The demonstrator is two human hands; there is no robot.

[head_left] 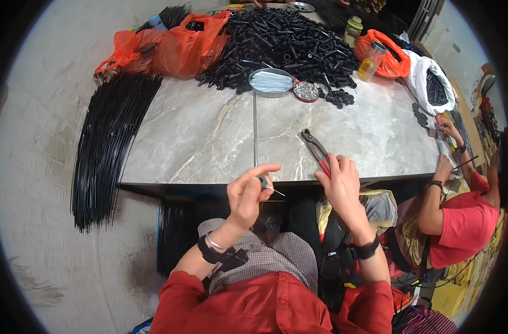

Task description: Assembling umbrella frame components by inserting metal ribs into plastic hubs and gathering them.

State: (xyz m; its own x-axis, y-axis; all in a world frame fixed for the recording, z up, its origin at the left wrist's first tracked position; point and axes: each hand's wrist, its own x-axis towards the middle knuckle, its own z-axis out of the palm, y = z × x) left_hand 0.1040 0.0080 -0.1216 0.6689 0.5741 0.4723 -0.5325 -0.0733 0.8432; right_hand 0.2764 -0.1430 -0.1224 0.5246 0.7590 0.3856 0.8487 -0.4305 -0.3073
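Lying at right fingers (333, 164): pliers (319, 147).

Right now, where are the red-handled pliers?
In the head view, the pliers are right of centre, by the near edge of the table, at the person's right hand.

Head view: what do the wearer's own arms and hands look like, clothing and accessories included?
Both arms have red sleeves that end well short of the wrists. The left hand and right hand are ungloved. The left wrist has a black band and a silvery bangle; the right wrist has a black strap.
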